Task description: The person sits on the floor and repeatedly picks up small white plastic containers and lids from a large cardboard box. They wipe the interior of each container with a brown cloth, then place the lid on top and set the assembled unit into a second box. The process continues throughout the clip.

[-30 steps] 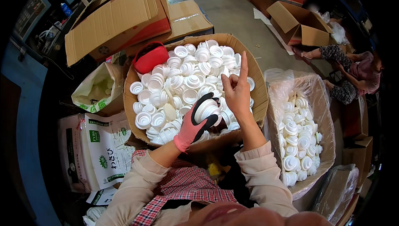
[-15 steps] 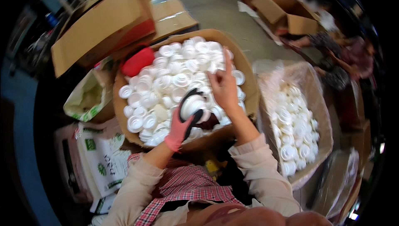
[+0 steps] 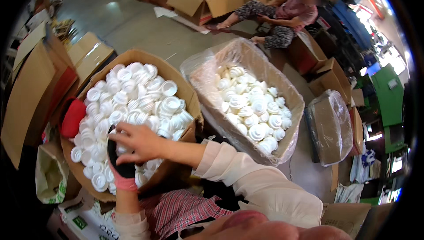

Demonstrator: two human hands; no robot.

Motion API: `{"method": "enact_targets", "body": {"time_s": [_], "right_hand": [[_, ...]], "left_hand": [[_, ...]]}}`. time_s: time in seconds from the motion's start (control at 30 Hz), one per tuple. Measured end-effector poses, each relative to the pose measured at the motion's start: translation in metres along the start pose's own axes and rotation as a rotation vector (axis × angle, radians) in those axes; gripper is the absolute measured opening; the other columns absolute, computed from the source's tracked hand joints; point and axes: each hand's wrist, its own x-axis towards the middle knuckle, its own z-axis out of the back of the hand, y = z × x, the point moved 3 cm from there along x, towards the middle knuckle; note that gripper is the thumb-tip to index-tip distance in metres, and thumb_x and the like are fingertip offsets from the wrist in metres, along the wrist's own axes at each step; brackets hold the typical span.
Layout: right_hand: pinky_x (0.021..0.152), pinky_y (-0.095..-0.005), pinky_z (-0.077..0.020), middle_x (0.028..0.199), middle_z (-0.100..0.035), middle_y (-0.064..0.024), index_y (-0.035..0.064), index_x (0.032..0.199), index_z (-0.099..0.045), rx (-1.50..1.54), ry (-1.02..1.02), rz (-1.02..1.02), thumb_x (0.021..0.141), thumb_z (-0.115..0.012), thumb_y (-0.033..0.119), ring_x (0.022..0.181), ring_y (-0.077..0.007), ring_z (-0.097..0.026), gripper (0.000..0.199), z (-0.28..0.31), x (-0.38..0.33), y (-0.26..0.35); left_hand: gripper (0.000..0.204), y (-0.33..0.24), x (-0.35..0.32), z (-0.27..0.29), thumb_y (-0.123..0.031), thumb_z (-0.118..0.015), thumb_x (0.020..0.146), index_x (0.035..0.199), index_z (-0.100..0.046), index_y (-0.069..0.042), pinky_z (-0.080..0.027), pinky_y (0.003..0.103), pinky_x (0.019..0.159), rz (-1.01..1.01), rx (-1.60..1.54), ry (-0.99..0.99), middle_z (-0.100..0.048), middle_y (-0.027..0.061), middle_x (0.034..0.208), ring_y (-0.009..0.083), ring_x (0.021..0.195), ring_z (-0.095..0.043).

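Observation:
Over the near part of a carton of white plastic caps, my two hands meet. My left hand (image 3: 120,162), in a pink and black glove, points away from me with its fingers largely covered by my other hand. Whether a cap is in it cannot be seen. My bare right hand (image 3: 143,142) reaches across from the right, its thumb and fingers apart over the glove. White plastic caps (image 3: 126,94), ring-shaped and stepped, fill the cardboard carton (image 3: 192,101) around and beyond both hands. A red object (image 3: 73,118) lies at the carton's left edge.
Right of the carton stands a plastic-lined box (image 3: 289,129) holding white stepped parts (image 3: 251,107). An open bag (image 3: 51,173) and tall cardboard flaps (image 3: 28,103) flank the left. A person (image 3: 282,17) sits beyond, near an open carton (image 3: 205,1). Green equipment (image 3: 388,94) is far right.
The view has swung right, bringing the lined box nearer the middle. My right hand has come from a raised pointing pose onto my left hand, which held a white plastic part before.

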Motion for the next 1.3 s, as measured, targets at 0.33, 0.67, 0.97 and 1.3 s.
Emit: {"method": "enact_targets", "body": {"time_s": [0.33,0.67,0.97,1.3], "right_hand": [[0.063,-0.0371,-0.0499,0.106,-0.048,-0.0153,0.0037,0.119,-0.05,-0.083,0.034,0.035,0.073,-0.07,0.036,0.088,-0.0306,-0.058,0.059,-0.008,-0.004,-0.005],[0.052,-0.0376,-0.0497,0.1,-0.048,-0.0163,0.0049,0.106,-0.051,-0.219,0.001,-0.156,0.077,-0.066,0.039,0.075,-0.0287,-0.06,0.048,-0.02,-0.001,0.001],[0.052,-0.0387,-0.0496,0.099,-0.048,-0.0146,0.0069,0.108,-0.051,-0.205,-0.095,-0.129,0.076,-0.067,0.039,0.071,-0.0293,-0.06,0.048,-0.021,-0.004,0.001],[0.057,-0.036,-0.0488,0.102,-0.049,-0.0139,0.0061,0.109,-0.052,-0.186,-0.092,0.0,0.072,-0.071,0.039,0.076,-0.0277,-0.059,0.053,-0.016,-0.004,0.001]], "left_hand": [[0.062,0.018,-0.011,0.014,-0.011,-0.055,0.092,0.144,-0.023,-0.002,-0.033,0.038,0.108,0.242,-0.535,-0.112,-0.036,0.0135,0.143,0.0253,0.13,-0.039],[0.059,-0.011,-0.012,-0.008,-0.008,-0.05,0.095,0.145,-0.019,-0.004,-0.03,0.039,0.109,0.235,-1.112,-0.11,-0.034,0.0126,0.144,0.0262,0.131,-0.037],[0.067,-0.007,-0.008,-0.006,-0.007,-0.059,0.089,0.144,-0.022,-0.002,-0.035,0.038,0.106,0.236,-0.618,-0.081,-0.041,0.0141,0.139,0.0257,0.125,-0.044],[0.071,-0.029,-0.007,0.004,-0.006,-0.064,0.084,0.142,-0.024,-0.001,-0.037,0.037,0.104,0.114,-0.118,0.02,-0.045,0.0145,0.135,0.0256,0.121,-0.048]]}}
